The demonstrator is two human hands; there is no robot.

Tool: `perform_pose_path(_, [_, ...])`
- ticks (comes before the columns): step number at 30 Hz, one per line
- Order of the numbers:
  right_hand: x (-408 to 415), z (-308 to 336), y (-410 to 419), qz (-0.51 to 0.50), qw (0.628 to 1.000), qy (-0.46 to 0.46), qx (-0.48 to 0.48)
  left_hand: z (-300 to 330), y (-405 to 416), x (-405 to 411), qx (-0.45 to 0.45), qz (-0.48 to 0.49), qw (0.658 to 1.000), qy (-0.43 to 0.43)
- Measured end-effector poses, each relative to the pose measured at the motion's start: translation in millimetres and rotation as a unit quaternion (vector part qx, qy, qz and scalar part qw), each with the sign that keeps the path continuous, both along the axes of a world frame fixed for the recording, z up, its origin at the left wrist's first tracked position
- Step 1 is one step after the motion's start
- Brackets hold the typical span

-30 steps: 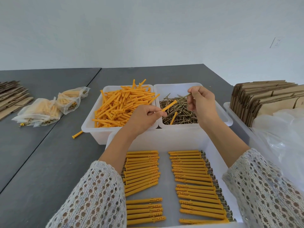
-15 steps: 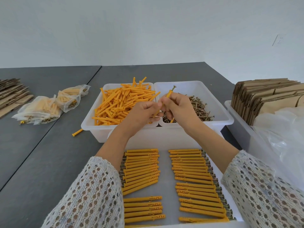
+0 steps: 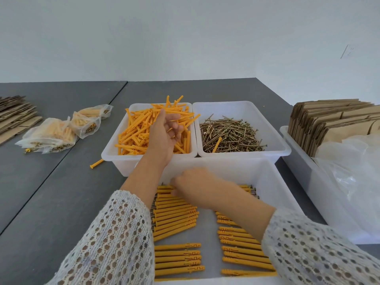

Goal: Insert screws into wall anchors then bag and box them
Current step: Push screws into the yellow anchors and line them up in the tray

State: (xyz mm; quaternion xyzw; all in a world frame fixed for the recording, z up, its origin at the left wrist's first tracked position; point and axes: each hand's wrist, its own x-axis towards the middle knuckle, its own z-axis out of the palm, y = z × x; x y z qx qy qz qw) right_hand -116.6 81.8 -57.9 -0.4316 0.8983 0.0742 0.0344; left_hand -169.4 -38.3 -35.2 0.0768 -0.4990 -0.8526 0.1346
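The left hand (image 3: 164, 133) hangs over the bin of orange anchors (image 3: 144, 130) with loose, empty fingers, the blurry right hand (image 3: 192, 185) reaches the finished rows (image 3: 174, 214), grip unclear, so it should lay its piece straight beside them.

Bare table (image 3: 67, 194) left of bins (image 3: 115, 155); right side crowded, seemingly by cardboard (image 3: 329, 122).

Both arms are covered by sleeves of white open-knit lace, worked in a honeycomb pattern of small holes through which the surface beneath is seen. The left sleeve (image 3: 115, 239) and the right sleeve (image 3: 312, 249) are ended at mid-forearm, and both wrists are left bare
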Motion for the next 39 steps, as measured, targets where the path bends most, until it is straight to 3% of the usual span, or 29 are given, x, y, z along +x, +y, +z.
perform_pose_path(2, [12, -9, -14, 0.057, 0.992, 0.108, 0.034, 1, -1, 1, 0.033, 0.016, 0.999, -0.005])
perform_pose_path(5, [16, -20, -27, 0.112, 0.978, 0.172, 0.037, 2, -3, 2, 0.059, 0.024, 0.998, -0.009])
perform_pose_path(11, [4, -20, -24, 0.09, 0.994, 0.062, 0.001, 2, 0, 3, 0.012, 0.018, 1.0, -0.015])
perform_pose_path(14, [-1, -1, -14, 0.1, 0.988, 0.003, -0.114, 2, 0, 2, -0.009, 0.021, 1.0, -0.014])
perform_pose_path(17, [-17, 27, 4, 0.073, 0.964, -0.068, -0.247, 0, 3, -2, -0.112, 0.027, 0.993, -0.014])
perform_pose_path(19, [-37, 38, 25, -0.001, 0.921, -0.077, -0.381, -1, 5, -4, -0.177, 0.022, 0.984, -0.009])
perform_pose_path(21, [-62, 36, 49, -0.108, 0.881, -0.019, -0.461, -5, 7, -4, -0.248, 0.018, 0.969, 0.001])
perform_pose_path(22, [-73, 31, 60, -0.166, 0.878, 0.003, -0.45, -7, 8, -4, -0.282, 0.015, 0.959, 0.007])
perform_pose_path(24, [-89, 17, 70, -0.262, 0.902, -0.02, -0.342, -9, 9, -4, -0.324, 0.009, 0.946, 0.015])
perform_pose_path(26, [-98, 7, 70, -0.294, 0.923, -0.081, -0.236, -9, 10, -5, -0.34, 0.001, 0.94, 0.014])
perform_pose_path(28, [-105, 6, 65, -0.294, 0.927, -0.122, -0.198, -10, 10, -5, -0.349, -0.005, 0.937, 0.011])
perform_pose_path(39, [-108, 5, 65, -0.33, 0.909, -0.119, -0.226, -10, 9, -4, -0.365, -0.006, 0.931, 0.003])
